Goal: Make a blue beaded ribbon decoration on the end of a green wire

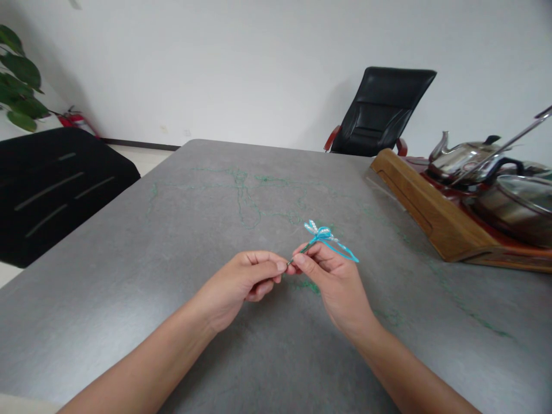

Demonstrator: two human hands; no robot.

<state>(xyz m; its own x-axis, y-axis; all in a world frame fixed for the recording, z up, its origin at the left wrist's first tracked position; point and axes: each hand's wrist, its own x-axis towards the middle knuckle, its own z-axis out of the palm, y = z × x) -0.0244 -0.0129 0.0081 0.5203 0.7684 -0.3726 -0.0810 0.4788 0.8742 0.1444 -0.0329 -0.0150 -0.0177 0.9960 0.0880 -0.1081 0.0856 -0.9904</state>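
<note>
A small blue beaded flower (pixel 322 233) with pale beads and light-blue loops tops a thin dark green stem. My right hand (pixel 334 276) pinches the stem just below the flower, its fingers closed around it. Close beside it, my left hand (pixel 245 282) is closed in a pinch at the lower tip of the stem. Fine green thread (pixel 248 198) lies in loose tangles across the grey table (pixel 107 287), with another small bunch of it under my hands.
On the right stands a wooden tea tray (pixel 414 213) with a metal kettle (pixel 466 155) and a glass-lidded pot (pixel 521 201). A black office chair (pixel 383 109) is behind the table. Another black chair (pixel 56 184) and a leafy plant (pixel 19 75) are at the left.
</note>
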